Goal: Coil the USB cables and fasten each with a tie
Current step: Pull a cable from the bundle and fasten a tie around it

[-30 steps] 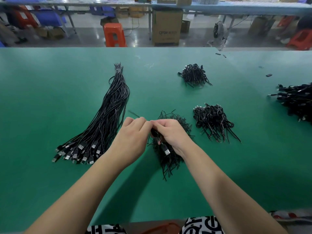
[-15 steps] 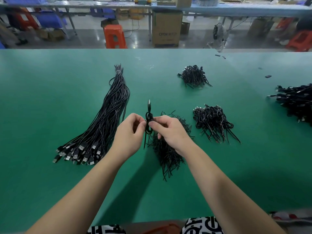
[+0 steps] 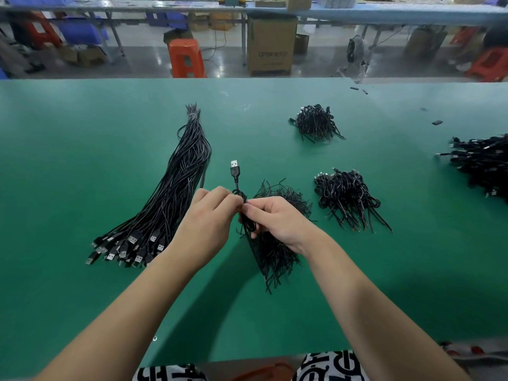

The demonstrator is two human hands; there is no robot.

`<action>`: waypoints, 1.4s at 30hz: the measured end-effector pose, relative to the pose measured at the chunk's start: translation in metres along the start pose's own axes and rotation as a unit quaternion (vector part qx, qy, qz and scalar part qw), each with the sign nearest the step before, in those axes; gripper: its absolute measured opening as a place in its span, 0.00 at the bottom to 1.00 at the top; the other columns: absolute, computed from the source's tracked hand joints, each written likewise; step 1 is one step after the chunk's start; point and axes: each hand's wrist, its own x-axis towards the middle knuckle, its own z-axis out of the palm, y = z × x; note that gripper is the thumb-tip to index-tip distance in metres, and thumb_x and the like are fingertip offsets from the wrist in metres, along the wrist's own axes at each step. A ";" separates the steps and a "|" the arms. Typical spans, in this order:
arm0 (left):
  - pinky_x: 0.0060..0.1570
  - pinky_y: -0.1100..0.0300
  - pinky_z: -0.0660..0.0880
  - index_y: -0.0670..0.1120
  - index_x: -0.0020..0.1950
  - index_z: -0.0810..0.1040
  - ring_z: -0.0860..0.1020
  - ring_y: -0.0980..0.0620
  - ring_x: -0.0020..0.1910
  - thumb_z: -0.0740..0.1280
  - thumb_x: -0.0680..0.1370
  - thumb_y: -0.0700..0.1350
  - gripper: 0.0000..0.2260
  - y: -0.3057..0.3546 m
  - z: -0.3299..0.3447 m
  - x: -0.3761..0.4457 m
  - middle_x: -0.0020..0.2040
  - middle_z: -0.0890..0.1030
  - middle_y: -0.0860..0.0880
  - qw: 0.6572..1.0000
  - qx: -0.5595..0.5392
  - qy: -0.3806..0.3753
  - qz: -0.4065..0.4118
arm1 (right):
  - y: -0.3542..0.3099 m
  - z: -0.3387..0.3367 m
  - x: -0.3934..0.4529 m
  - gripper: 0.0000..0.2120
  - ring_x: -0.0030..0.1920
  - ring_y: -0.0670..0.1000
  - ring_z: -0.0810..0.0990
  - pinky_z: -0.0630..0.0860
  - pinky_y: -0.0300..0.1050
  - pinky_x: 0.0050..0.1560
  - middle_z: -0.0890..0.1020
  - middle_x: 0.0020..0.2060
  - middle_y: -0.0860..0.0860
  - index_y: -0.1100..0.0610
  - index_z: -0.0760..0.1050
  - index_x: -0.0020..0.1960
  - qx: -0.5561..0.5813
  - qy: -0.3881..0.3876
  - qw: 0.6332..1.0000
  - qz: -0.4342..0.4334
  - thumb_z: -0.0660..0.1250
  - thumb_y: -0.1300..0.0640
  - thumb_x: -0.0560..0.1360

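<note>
Coiled USB cable (image 3: 245,215) pinched between both hands above the desk (image 3: 68,270), USB-A plug (image 3: 234,166) sticking straight up past the fingertips, coil loop hanging below them. Left hand (image 3: 206,226) curled, thumb and forefinger gripping the cable at the waist of the coil. Right hand (image 3: 275,222) curled too, fingertips meeting the left at the same spot, pinching the cable; whether a tie sits under the fingers cannot be told. Directly under and beyond the right hand: loose pile of black ties (image 3: 275,251), strands fanning toward the body. Left of the left hand: long bundle of uncoiled cables (image 3: 176,193), bound at the far end, plugs spread at the near end close to the left forearm. Right of the right hand, near: heap of finished coils (image 3: 346,196). Farther away, beyond that heap: second small heap of coils (image 3: 316,122). Well to the right, at the frame edge: larger pile of black cables (image 3: 483,163). A few small dark bits (image 3: 437,122) on the far right of the desk. Past the desk's far edge: orange stool (image 3: 187,57), cardboard box (image 3: 270,45), small fan (image 3: 354,50), more benches. Patterned black-and-white clothing (image 3: 330,367) at the near edge.
</note>
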 end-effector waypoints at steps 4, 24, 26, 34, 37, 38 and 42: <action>0.45 0.57 0.68 0.46 0.48 0.77 0.70 0.48 0.41 0.66 0.80 0.43 0.02 0.007 -0.004 0.002 0.44 0.77 0.49 0.994 -0.088 0.023 -0.056 | -0.002 0.000 -0.001 0.14 0.38 0.52 0.71 0.78 0.41 0.40 0.82 0.40 0.54 0.60 0.82 0.47 0.071 -0.011 0.997 -0.009 0.61 0.57 0.84; 0.65 0.44 0.64 0.42 0.72 0.69 0.68 0.40 0.69 0.61 0.82 0.51 0.21 -0.068 0.072 -0.039 0.72 0.68 0.39 0.922 0.099 -0.193 -0.321 | -0.014 -0.063 0.015 0.09 0.31 0.46 0.85 0.82 0.44 0.41 0.85 0.30 0.51 0.53 0.84 0.43 -0.269 0.113 0.950 0.114 0.72 0.49 0.77; 0.70 0.44 0.61 0.43 0.75 0.65 0.63 0.40 0.75 0.59 0.82 0.52 0.23 -0.080 0.084 -0.054 0.76 0.63 0.38 0.906 0.129 -0.248 -0.317 | -0.021 -0.084 0.021 0.14 0.28 0.45 0.81 0.75 0.40 0.33 0.83 0.29 0.49 0.52 0.82 0.40 -0.424 0.131 0.886 0.135 0.68 0.45 0.79; 0.70 0.42 0.61 0.45 0.72 0.70 0.63 0.39 0.75 0.57 0.81 0.52 0.22 -0.087 0.097 -0.070 0.74 0.69 0.40 0.894 0.196 -0.289 -0.281 | -0.020 -0.178 0.055 0.16 0.33 0.55 0.82 0.80 0.46 0.41 0.80 0.29 0.53 0.60 0.74 0.36 -0.572 0.205 0.738 0.294 0.70 0.52 0.78; 0.70 0.42 0.61 0.45 0.72 0.70 0.63 0.39 0.75 0.57 0.81 0.52 0.22 -0.088 0.098 -0.071 0.74 0.69 0.40 0.891 0.206 -0.295 -0.277 | -0.011 -0.196 0.061 0.14 0.23 0.51 0.81 0.76 0.42 0.31 0.81 0.23 0.53 0.60 0.75 0.39 -0.551 0.203 0.731 0.348 0.70 0.53 0.79; 0.70 0.42 0.61 0.45 0.72 0.70 0.63 0.39 0.75 0.57 0.81 0.52 0.22 -0.088 0.098 -0.071 0.74 0.69 0.40 0.891 0.206 -0.296 -0.277 | -0.007 -0.201 0.062 0.14 0.21 0.50 0.80 0.73 0.41 0.29 0.80 0.22 0.52 0.59 0.75 0.39 -0.553 0.198 0.725 0.359 0.70 0.53 0.79; 0.70 0.41 0.61 0.45 0.73 0.69 0.62 0.39 0.75 0.57 0.81 0.51 0.22 -0.089 0.099 -0.071 0.74 0.69 0.40 0.890 0.206 -0.298 -0.277 | 0.009 -0.206 0.067 0.14 0.33 0.54 0.80 0.70 0.42 0.31 0.81 0.30 0.52 0.58 0.74 0.37 -0.590 0.194 0.698 0.357 0.71 0.52 0.78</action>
